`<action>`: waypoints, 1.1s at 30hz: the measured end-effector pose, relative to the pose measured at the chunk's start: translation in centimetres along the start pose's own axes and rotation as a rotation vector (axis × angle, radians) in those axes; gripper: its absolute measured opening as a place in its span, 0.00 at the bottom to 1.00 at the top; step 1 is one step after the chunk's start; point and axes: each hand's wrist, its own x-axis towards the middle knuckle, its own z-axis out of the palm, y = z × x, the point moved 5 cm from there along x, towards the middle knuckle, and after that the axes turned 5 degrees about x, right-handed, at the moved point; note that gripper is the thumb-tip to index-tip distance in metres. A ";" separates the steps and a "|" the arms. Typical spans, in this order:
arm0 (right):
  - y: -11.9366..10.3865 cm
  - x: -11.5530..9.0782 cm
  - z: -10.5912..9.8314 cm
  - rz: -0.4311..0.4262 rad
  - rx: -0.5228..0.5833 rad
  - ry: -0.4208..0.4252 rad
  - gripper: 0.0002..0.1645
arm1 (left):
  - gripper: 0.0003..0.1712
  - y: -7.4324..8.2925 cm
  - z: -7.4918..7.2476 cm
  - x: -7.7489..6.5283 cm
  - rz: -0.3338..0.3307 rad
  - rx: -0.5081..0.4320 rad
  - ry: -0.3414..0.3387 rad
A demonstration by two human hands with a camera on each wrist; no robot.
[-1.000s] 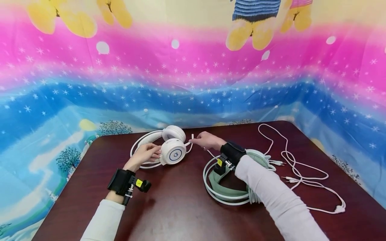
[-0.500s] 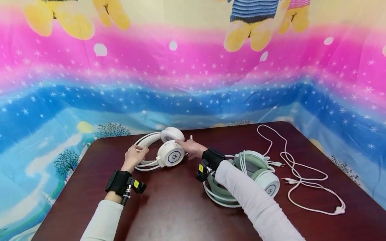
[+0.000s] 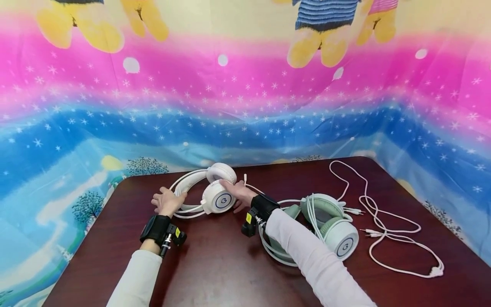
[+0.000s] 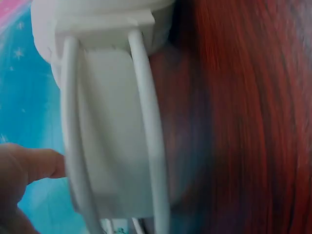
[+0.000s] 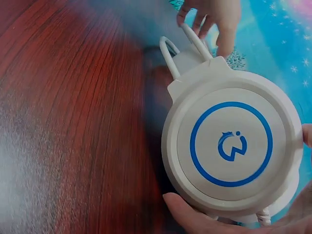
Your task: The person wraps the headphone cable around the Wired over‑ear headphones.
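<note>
A printed cloth [image 3: 245, 81] hangs round the scene, pink above and blue below, scattered with snowflakes and balloons. Against it stands a dark red-brown wooden counter [image 3: 226, 268]. The white headphones [image 3: 219, 201] are near its far edge, left of centre, with the headband towards the left and the ear cups towards the right. The person's right grip [image 3: 241, 194], a bare hand, is grasping the nearer cup, which bears a blue ring and logo. The left grip [image 3: 167, 203] is released: its fingers are spread beside the headband, and a digit touches the band's outer tube in the left wrist view. Each wrist wears a black strap with a small camera; the sleeves are white. On the right lie the pale green headphones [image 3: 341, 239], partly hidden behind the right sleeve [image 3: 312, 264]. Beyond them a white cable [image 3: 436, 271] loops across the counter, plugs near the green cups.
</note>
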 end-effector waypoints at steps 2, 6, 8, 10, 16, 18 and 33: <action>0.0 0.1 0.1 0.004 0.033 0.015 0.57 | 0.44 -0.4 0.3 0.3 -0.011 0.006 -0.019; 0.3 0.4 0.3 0.015 0.089 0.046 0.59 | 0.43 -1.3 1.1 0.7 -0.013 -0.012 -0.096; 0.3 0.5 0.2 0.011 0.107 0.042 0.59 | 0.40 -1.3 1.4 0.8 0.003 -0.002 -0.118; 0.3 0.6 0.0 0.002 0.124 0.036 0.57 | 0.37 -1.2 1.5 1.0 0.016 0.013 -0.124; 0.2 0.8 0.0 -0.033 0.162 -0.006 0.45 | 0.36 -1.4 1.0 1.1 0.005 0.009 -0.123; 0.1 1.0 0.1 -0.042 0.171 -0.032 0.39 | 0.36 -1.6 0.8 1.1 -0.012 -0.003 -0.110; -0.4 0.0 -1.3 -0.018 0.169 -0.041 0.32 | 0.49 -1.9 0.4 -0.2 0.016 -0.301 -0.234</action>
